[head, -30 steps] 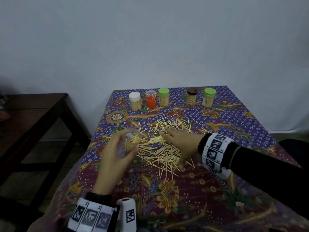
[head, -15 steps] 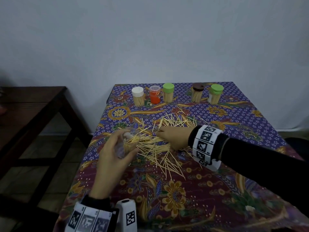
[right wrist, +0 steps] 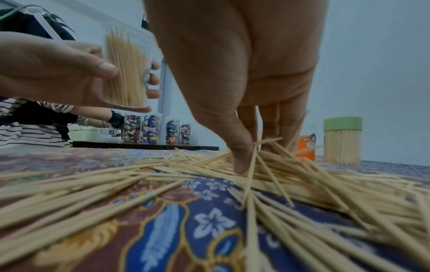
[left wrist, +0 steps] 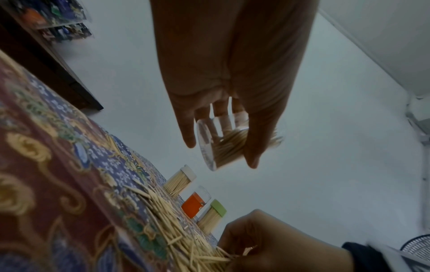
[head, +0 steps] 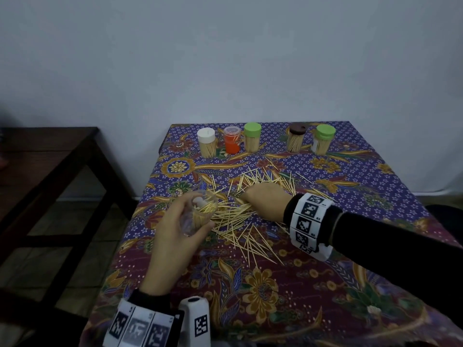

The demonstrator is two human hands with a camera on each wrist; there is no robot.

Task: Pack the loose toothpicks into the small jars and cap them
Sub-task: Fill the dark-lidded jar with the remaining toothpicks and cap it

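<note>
A patterned cloth (head: 288,291) of purple, maroon and gold flowers covers the surface, and a plain pale wall (head: 225,58) rises behind it. To the left stands a dark wooden table (head: 45,156) over a tiled floor (head: 75,259). In the right wrist view, a row of clear containers (right wrist: 156,131) full of colourful wrapped pieces sits on a dark ledge, beside a person in a striped top (right wrist: 28,125).

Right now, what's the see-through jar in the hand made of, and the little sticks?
The jar looks like clear, glossy plastic, though it could be glass: the fingers of the left hand show through its wall. The sticks look like pale, matte wood or bamboo: thin, straight and pointed.
</note>
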